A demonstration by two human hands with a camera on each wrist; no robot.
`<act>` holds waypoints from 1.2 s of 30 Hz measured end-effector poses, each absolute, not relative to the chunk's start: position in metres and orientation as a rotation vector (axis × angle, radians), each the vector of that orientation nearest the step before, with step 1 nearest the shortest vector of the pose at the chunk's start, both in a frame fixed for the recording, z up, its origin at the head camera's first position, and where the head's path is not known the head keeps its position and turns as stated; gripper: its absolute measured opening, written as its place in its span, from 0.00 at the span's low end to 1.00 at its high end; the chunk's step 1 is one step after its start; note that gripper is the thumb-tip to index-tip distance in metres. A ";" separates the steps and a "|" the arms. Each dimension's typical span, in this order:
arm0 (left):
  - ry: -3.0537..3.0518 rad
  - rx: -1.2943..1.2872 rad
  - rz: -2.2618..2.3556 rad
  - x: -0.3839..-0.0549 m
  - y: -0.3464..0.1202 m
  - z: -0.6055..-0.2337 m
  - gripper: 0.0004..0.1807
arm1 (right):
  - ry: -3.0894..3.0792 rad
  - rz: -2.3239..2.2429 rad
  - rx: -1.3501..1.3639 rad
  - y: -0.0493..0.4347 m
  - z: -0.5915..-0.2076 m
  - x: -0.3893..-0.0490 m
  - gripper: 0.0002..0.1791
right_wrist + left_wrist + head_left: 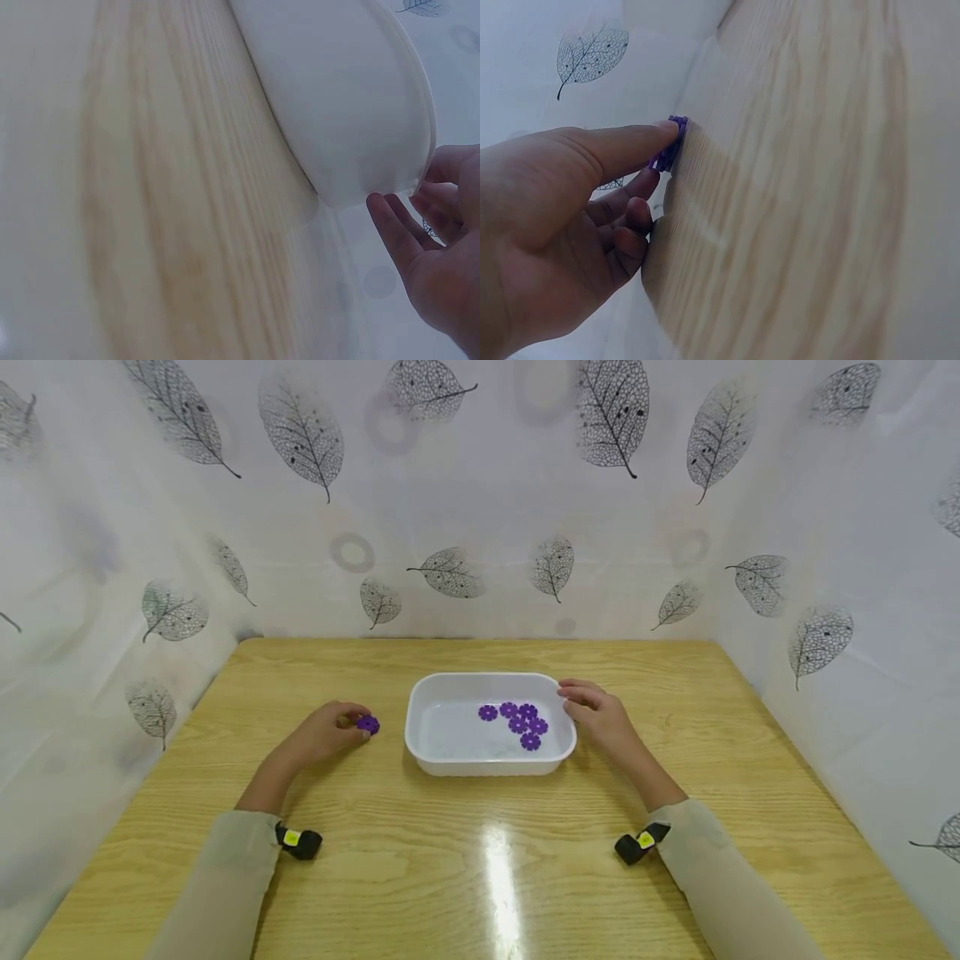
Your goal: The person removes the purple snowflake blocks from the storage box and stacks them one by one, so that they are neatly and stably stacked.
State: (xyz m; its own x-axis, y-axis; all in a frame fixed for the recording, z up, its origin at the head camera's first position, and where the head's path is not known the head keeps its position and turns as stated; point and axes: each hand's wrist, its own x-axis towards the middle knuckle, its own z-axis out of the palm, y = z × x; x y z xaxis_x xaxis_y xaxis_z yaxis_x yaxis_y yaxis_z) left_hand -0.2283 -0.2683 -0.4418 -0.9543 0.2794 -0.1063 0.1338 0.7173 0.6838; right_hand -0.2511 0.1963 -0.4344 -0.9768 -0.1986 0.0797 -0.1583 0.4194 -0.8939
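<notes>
A small purple flower-shaped piece (368, 724) with a notched edge sits pinched between the thumb and fingertips of my left hand (334, 730), low over the wooden table left of the white tray. In the left wrist view the same purple piece (676, 144) stands on edge at the thumb tip, and the other fingers bend loosely beneath. My right hand (602, 718) touches the right end of the white tray (491, 767), its fingers loosely extended at the rim. Seen from the right wrist, the fingertips (381, 204) lie against the end of the tray. Several purple flower pieces (518, 725) lie inside the tray's right half.
The wooden table (420, 860) extends around the tray, with a bright reflection near its front. A white curtain (480, 502) printed with dark leaves hangs behind and along both sides. Black straps with small devices (300, 842) sit on both sleeved wrists.
</notes>
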 end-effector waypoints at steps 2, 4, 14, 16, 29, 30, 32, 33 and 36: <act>2.722 0.333 1.060 -0.229 -0.268 -0.442 0.22 | 2.615 -1.638 -0.329 0.196 -0.435 -0.251 0.18; 2.724 0.335 1.058 -0.229 -0.268 -0.443 0.22 | 2.616 -1.636 -0.335 0.197 -0.435 -0.252 0.18; 2.719 0.354 1.066 -0.229 -0.269 -0.446 0.23 | 2.594 -1.666 -0.349 0.197 -0.437 -0.252 0.18; 2.711 0.368 1.073 -0.229 -0.269 -0.445 0.24 | 2.594 -1.671 -0.353 0.197 -0.437 -0.251 0.18; 2.702 0.347 1.066 -0.230 -0.272 -0.447 0.24 | 2.612 -1.666 -0.354 0.198 -0.437 -0.253 0.18; 2.703 0.348 1.065 -0.230 -0.272 -0.447 0.24 | 2.613 -1.667 -0.349 0.198 -0.438 -0.253 0.18; 2.702 0.347 1.066 -0.230 -0.271 -0.447 0.24 | 2.615 -1.658 -0.355 0.198 -0.438 -0.252 0.19; 2.702 0.345 1.068 -0.230 -0.271 -0.447 0.24 | 2.614 -1.658 -0.355 0.198 -0.438 -0.252 0.18; 2.702 0.344 1.071 -0.230 -0.271 -0.446 0.24 | 2.605 -1.664 -0.347 0.197 -0.437 -0.252 0.18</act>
